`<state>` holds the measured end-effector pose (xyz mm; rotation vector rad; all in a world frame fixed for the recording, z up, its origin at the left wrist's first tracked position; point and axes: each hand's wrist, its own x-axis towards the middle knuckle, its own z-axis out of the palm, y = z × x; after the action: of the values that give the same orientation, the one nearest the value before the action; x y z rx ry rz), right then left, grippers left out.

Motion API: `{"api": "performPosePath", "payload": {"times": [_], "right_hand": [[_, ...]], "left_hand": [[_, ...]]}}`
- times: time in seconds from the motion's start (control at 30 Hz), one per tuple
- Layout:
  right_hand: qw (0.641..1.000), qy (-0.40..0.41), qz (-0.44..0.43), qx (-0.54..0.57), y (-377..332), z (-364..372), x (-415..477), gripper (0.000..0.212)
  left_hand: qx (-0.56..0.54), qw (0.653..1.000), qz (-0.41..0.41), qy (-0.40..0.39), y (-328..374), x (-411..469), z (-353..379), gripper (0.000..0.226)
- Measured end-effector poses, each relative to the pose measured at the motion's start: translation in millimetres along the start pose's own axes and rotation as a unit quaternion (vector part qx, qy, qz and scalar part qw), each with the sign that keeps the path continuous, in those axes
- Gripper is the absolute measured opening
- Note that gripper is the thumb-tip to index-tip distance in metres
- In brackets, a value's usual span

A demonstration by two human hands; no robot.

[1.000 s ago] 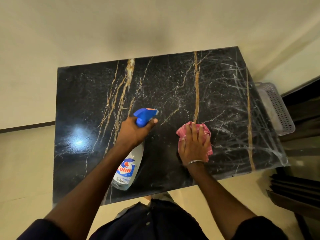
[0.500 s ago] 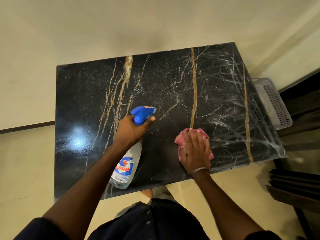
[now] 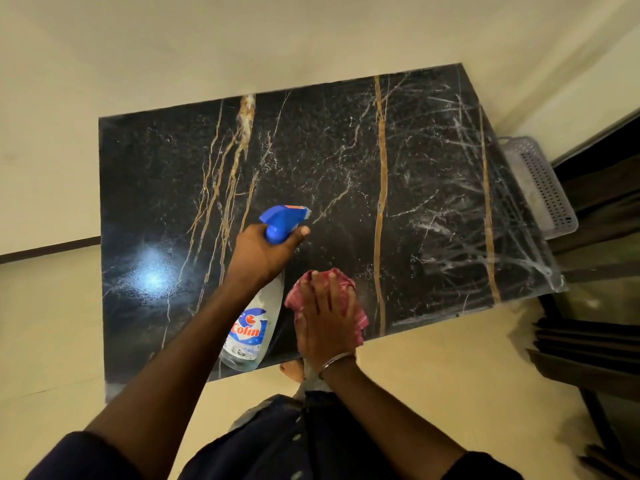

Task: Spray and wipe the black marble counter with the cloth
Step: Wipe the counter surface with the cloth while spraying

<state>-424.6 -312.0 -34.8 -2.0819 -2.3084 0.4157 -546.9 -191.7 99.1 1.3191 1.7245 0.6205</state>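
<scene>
The black marble counter [image 3: 156, 188] with gold and white veins fills the middle of the head view. My left hand [image 3: 259, 254] grips the neck of a clear spray bottle [image 3: 254, 327] with a blue trigger head, held tilted above the counter, nozzle pointing to the far right. My right hand [image 3: 327, 317] lies flat on a pink cloth [image 3: 346, 282] pressed against the counter near its front edge, just right of the bottle. Wet streaks and droplets show on the counter's right part.
A grey perforated plastic basket [image 3: 543, 188] sits beyond the counter's right edge. Dark wooden furniture [image 3: 588, 348] stands at the right. A cream wall runs behind the counter, and pale floor lies in front of it. A bright light reflection sits on the counter's left part.
My right hand has slid the pink cloth left and toward the front edge, closer to the bottle. My left hand with the bottle has stayed in about the same place.
</scene>
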Motion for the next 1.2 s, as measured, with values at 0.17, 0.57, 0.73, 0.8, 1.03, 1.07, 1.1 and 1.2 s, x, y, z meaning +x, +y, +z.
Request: {"api": "performPosePath", "payload": {"times": [0.17, 0.57, 0.73, 0.8, 1.03, 1.07, 1.1, 1.2], "right_hand": [[0.997, -0.021, -0.072, -0.010, 27.7, -3.2, -6.9, 0.068], [0.991, 0.009, 0.129, -0.031, 79.6, -28.0, -3.0, 0.068], [0.999, -0.025, -0.018, -0.030, 46.7, -16.1, -6.2, 0.066], [0.996, -0.027, -0.074, -0.032, 61.9, -18.7, -5.9, 0.064], [0.997, -0.009, 0.053, -0.060, 164.9, -46.2, -6.3, 0.064], [0.995, -0.008, 0.075, -0.062, 169.1, -48.3, -6.5, 0.064], [0.993, -0.007, 0.096, -0.064, 169.8, -49.4, -6.1, 0.065], [0.989, -0.013, 0.138, -0.054, 154.2, -44.7, -4.1, 0.071]], "left_hand": [[-0.002, 1.000, 0.008, -0.011, 0.8, 0.2, 1.4, 0.026], [0.012, 1.000, 0.008, -0.009, -0.3, -6.5, -1.3, 0.033], [0.014, 0.999, -0.047, -0.008, -7.1, -5.0, 7.8, 0.046], [0.012, 0.998, -0.060, -0.018, -5.2, -4.3, 10.4, 0.043], [0.009, 0.996, -0.084, -0.022, 6.1, 1.6, 20.2, 0.040], [0.005, 0.996, -0.087, -0.022, 8.6, 2.1, 21.8, 0.039], [0.000, 0.996, -0.090, -0.021, 12.4, 2.7, 24.3, 0.038], [-0.005, 0.996, -0.086, -0.010, 24.5, 4.1, 30.8, 0.032]]}}
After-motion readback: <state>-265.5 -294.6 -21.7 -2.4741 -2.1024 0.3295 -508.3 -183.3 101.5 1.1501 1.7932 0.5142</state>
